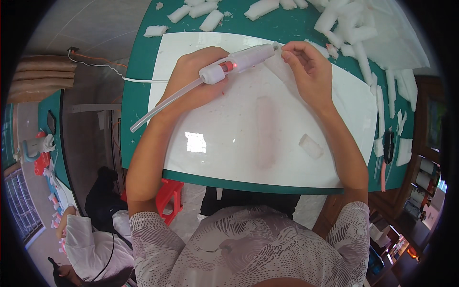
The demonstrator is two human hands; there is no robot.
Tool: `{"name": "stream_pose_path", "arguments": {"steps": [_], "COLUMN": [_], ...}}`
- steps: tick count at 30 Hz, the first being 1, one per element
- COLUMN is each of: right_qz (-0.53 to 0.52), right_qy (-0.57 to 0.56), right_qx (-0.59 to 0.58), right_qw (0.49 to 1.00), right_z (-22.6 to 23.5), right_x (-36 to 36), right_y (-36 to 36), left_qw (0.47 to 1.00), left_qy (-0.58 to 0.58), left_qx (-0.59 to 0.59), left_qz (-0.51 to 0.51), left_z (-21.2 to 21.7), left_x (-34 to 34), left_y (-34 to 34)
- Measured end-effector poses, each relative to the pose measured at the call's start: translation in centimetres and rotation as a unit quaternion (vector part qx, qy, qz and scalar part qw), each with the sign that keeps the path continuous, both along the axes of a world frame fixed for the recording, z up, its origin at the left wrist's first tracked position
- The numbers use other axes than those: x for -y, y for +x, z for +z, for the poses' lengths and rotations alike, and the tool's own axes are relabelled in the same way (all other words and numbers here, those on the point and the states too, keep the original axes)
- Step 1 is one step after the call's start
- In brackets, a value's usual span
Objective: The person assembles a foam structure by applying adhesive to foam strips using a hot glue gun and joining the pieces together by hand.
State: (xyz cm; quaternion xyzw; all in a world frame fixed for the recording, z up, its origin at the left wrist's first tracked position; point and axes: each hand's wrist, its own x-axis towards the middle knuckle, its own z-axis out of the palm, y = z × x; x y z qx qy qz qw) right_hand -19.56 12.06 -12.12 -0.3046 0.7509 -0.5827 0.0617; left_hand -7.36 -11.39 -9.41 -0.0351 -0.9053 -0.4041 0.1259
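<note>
Glue gun [253,58]: long axis diag., nozzle [276,46] pts upper R.

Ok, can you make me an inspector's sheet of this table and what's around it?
Surface: white board on a green table.
Things: glue gun, pale stick poking from its back; one white piece on the board.
Clutter: more white pieces along the far edge and right side; black tool at right.
Hands: left hand grips the glue gun; fingers of the right hand by its tip, touching unclear.
Cables: white cord runs from a wall socket toward the left hand.
Surroundings: red stool, another person, lower left.
</note>
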Motion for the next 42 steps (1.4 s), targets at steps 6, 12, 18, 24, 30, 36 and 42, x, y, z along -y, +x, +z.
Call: {"name": "stream_pose_path", "arguments": {"steps": [6, 12, 18, 24, 30, 36, 42], "right_qz": [0.001, -0.019, -0.016, -0.016, -0.017, -0.020, -0.028], "right_qy": [-0.002, -0.016, -0.017, -0.019, -0.024, -0.011, -0.013], "right_qx": [-0.011, -0.043, -0.040, -0.040, -0.053, -0.068, -0.061], "right_qw": [1.000, 0.999, 0.999, 0.999, 0.998, 0.997, 0.998], "right_z": [-0.09, -0.26, -0.21, -0.16, -0.09, -0.27, 0.03], "right_x": [0.09, 0.23, 0.23, 0.30, 0.34, 0.28, 0.39], "right_y": [-0.04, -0.07, -0.06, -0.01, 0.04, -0.02, 0.18], "left_qw": [1.000, 1.000, 1.000, 1.000, 1.000, 1.000, 0.999], "left_qy": [0.014, 0.012, 0.011, 0.006, 0.005, 0.001, 0.005], "left_qx": [-0.010, -0.025, -0.019, -0.025, -0.028, -0.028, -0.036], "left_qz": [0.001, 0.004, 0.006, 0.003, 0.000, 0.001, -0.002], "left_z": [-0.23, -0.49, -0.49, -0.67, -0.47, -0.54, -0.57], "left_x": [0.01, 0.00, -0.06, 0.00, -0.08, -0.14, -0.09], "left_y": [-0.09, -0.17, -0.14, -0.18, -0.17, -0.17, -0.17]}}
